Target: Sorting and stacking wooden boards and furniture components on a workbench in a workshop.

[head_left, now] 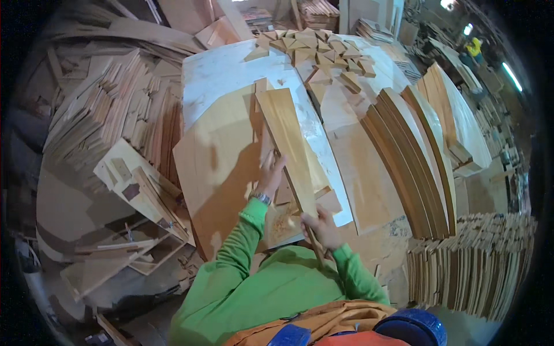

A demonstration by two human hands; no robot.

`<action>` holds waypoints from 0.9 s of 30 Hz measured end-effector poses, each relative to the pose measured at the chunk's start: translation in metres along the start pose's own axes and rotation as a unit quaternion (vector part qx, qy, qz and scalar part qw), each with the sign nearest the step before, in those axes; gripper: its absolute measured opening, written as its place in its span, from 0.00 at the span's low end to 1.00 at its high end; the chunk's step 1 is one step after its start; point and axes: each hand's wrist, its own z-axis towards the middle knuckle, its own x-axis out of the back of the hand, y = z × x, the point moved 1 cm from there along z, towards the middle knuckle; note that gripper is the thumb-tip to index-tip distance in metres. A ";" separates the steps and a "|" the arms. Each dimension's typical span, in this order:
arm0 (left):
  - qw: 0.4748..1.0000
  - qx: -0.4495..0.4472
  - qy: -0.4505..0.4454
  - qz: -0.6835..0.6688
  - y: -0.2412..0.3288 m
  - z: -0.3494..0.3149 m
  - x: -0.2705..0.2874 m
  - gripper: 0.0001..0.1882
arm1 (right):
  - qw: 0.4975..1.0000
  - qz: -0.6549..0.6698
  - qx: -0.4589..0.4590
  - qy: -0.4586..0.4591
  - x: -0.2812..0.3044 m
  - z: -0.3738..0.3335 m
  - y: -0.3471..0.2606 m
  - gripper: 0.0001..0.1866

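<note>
A long, slightly tapered wooden board (287,132) runs from the middle of the bench toward my body, tilted partly on edge. My left hand (270,174) is closed on its left edge about halfway along. Around the narrow near end, my right hand (324,229) is wrapped with the thumb on top. Beneath lies a wide pale wooden panel (210,138) with a slanted far corner. Small wood pieces (327,200) and sawdust (283,226) lie under and beside the board, partly hidden by it.
The bench has a white top (216,72). A heap of wooden wedges (317,49) covers its far end. Curved wooden beams (407,167) stand on the right. Stacked boards (470,265) stand at lower right, with more plank stacks (109,104) at left. Another person (474,49) is far off.
</note>
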 end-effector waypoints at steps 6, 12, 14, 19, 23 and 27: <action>0.985 0.087 -0.121 0.089 0.004 -0.018 -0.002 0.64 | 0.984 -0.160 0.076 0.016 -0.005 0.129 0.070 0.20; 0.892 0.035 -0.030 0.449 -0.019 -0.013 0.012 0.73 | 0.921 -0.376 0.100 -0.014 0.005 0.073 0.077 0.37; 0.914 0.005 -0.015 0.405 -0.029 -0.009 0.013 0.70 | 0.840 -0.511 0.153 0.097 0.027 0.061 0.090 0.40; 0.878 -0.080 0.041 0.469 -0.044 0.021 0.014 0.60 | 0.788 -0.574 0.090 0.205 0.053 0.063 0.078 0.40; 0.864 -0.085 0.037 0.495 -0.041 0.030 -0.001 0.54 | 0.726 -0.647 0.112 0.203 0.064 0.061 0.101 0.38; 0.872 -0.109 0.003 0.476 -0.056 0.034 0.001 0.47 | 0.733 -0.644 0.103 0.194 0.072 0.068 0.110 0.35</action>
